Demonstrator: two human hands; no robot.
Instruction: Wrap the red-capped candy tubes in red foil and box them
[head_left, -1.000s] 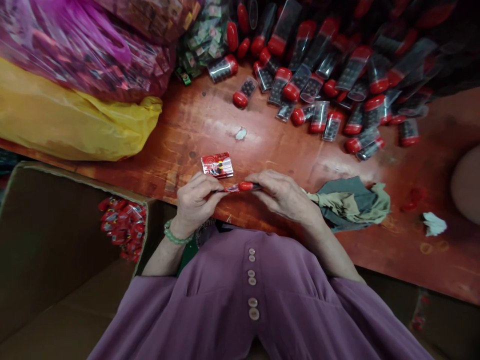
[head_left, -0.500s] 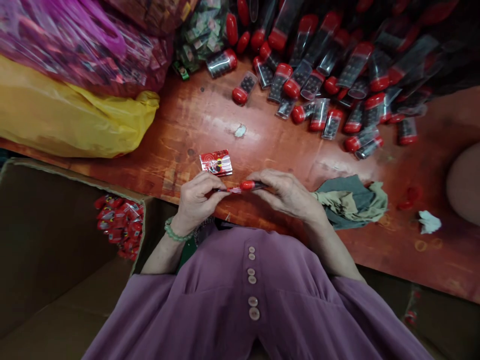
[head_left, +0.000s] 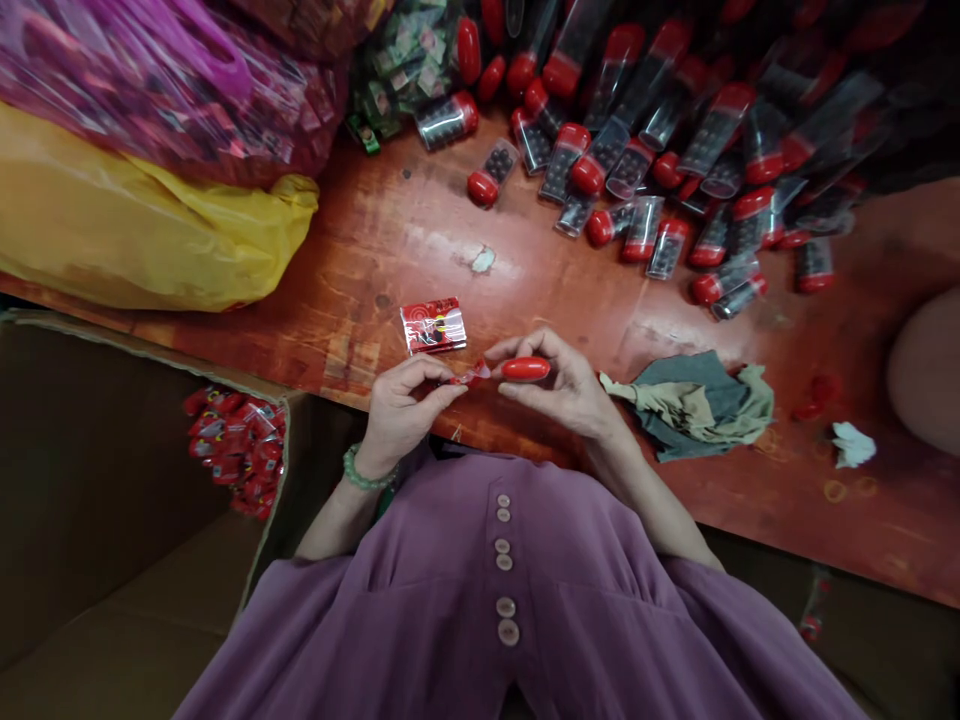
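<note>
My left hand, a green bead bracelet at its wrist, is closed with thumb and forefinger pinching a small red-and-clear plastic wrapper. The wrapper's free end reaches toward my right fingertips. My right hand is closed around a tube with a glossy red cap. The cap faces up between thumb and fingers, and the tube's body is hidden. Just beyond my left hand, a small stack of red printed packets lies flat on the wooden table.
Clear red-capped tubes of dark balls pile up at the back. Purple and yellow bags sit at left, above a carton holding red packets. A grey-green cloth and crumpled white tissue lie right.
My right hand has turned the tube so its red cap shows broadside and the body is hidden. The wrapper's free end is lifted and more visible. My left hand shifted slightly right.
</note>
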